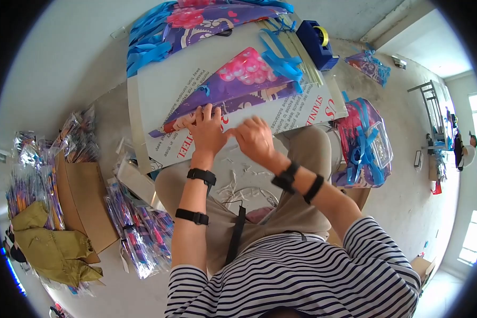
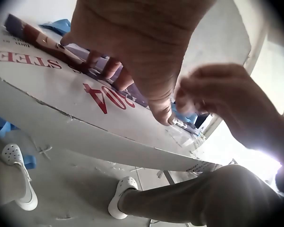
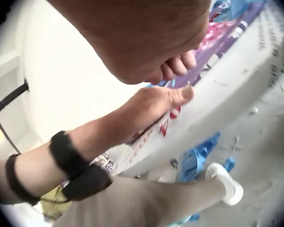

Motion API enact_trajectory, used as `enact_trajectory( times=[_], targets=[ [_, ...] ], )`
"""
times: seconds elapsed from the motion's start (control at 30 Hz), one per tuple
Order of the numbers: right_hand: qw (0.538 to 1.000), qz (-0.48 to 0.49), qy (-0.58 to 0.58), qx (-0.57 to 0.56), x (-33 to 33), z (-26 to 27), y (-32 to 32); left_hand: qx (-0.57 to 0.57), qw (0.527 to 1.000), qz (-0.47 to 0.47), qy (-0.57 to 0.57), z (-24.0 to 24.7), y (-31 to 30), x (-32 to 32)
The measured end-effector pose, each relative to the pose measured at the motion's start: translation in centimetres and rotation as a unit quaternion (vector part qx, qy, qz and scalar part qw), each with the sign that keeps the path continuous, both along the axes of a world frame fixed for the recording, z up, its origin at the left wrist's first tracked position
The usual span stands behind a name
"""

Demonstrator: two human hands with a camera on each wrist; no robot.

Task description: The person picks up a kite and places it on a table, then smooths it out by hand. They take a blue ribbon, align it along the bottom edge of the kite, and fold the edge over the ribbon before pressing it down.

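Observation:
A folded purple printed plastic piece with pink balloons [image 1: 244, 71] lies slantwise on the white board [image 1: 159, 85], with blue ribbon [image 1: 281, 58] at its far end. My left hand [image 1: 206, 130] rests on its near, narrow end, fingers spread across the purple edge. In the left wrist view, the left thumb [image 2: 161, 112] points down at the board beside the printed red lettering. My right hand [image 1: 254, 139] is close beside the left thumb, raised over the board's near edge, its fingers curled. It is blurred in the left wrist view, and I cannot tell whether it pinches anything.
More purple pieces with blue ribbons [image 1: 206, 21] are heaped at the board's far side, near a blue tape dispenser [image 1: 317, 45]. A clear bin [image 1: 379, 140] of them stands right. Cardboard [image 1: 85, 196] and wrapped bundles [image 1: 140, 228] sit left. White scraps litter the floor.

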State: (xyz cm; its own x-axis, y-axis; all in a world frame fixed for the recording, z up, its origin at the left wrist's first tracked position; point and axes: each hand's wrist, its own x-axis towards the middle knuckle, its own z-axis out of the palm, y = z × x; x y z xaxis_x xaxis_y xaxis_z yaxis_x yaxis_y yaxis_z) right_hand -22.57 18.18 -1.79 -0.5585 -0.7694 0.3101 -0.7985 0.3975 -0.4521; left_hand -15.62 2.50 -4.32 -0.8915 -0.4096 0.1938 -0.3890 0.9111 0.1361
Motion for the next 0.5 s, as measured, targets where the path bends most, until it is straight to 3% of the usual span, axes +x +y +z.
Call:
enact_trajectory(
  times=[0.07,0.13,0.17,0.23,0.3,0.43,0.5],
  targets=[
    [0.969,-0.009,-0.078,0.235,4.3,-3.9,4.8,0.035,0.999,0.002,-0.016,0.6,0.2,0.2],
    [0.919,0.038,-0.199,0.338,8.2,-9.6,10.0,0.043,0.999,0.000,-0.020,0.9,0.1,0.2],
    [0.841,0.199,-0.284,0.416,8.6,-11.7,11.1,0.052,0.998,-0.004,-0.031,0.9,0.0,0.2],
    [0.722,0.351,-0.361,0.475,9.2,-12.6,11.4,0.046,0.999,-0.005,-0.015,0.8,-0.1,-0.2],
    [0.644,0.234,-0.525,0.506,10.2,-11.9,11.2,0.048,0.999,-0.004,-0.006,0.3,0.0,0.0],
    [0.579,0.235,-0.577,0.526,10.7,-12.7,11.4,0.052,0.999,-0.007,-0.005,0.7,-0.2,-0.1],
    [0.564,0.291,-0.597,0.490,10.5,-13.7,11.7,0.064,0.998,-0.008,-0.014,1.0,-0.2,-0.4]
  ],
)
